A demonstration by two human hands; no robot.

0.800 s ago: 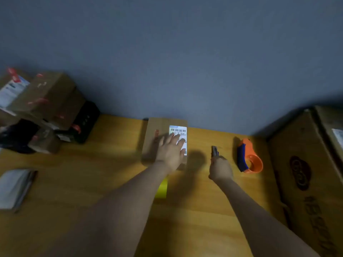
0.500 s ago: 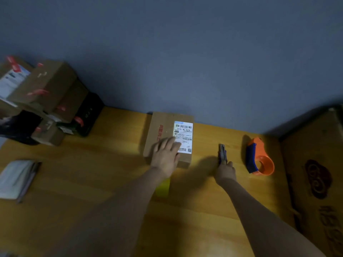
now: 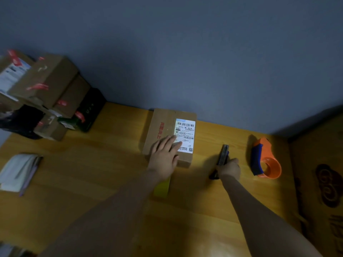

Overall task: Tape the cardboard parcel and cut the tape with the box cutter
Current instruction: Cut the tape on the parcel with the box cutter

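Note:
A small cardboard parcel [image 3: 163, 125] with a white shipping label lies on the wooden table near the wall. My left hand [image 3: 164, 156] rests flat on its near end, fingers spread over the label's lower corner. A dark box cutter [image 3: 223, 154] lies on the table to the right of the parcel, pointing away from me. My right hand [image 3: 230, 168] is closed over its near end. Further right stands an orange and blue tape dispenser [image 3: 265, 160], untouched.
A pile of cardboard boxes [image 3: 44, 86] and dark items fills the table's back left corner. A notebook with a pen [image 3: 18, 171] lies at the left edge. A yellow object [image 3: 161, 188] shows under my left forearm. A large carton [image 3: 323, 182] stands at the right.
My left hand has slid back toward me along the parcel, uncovering most of the label. My right hand has drawn back along the box cutter, showing more of it. The view shifted.

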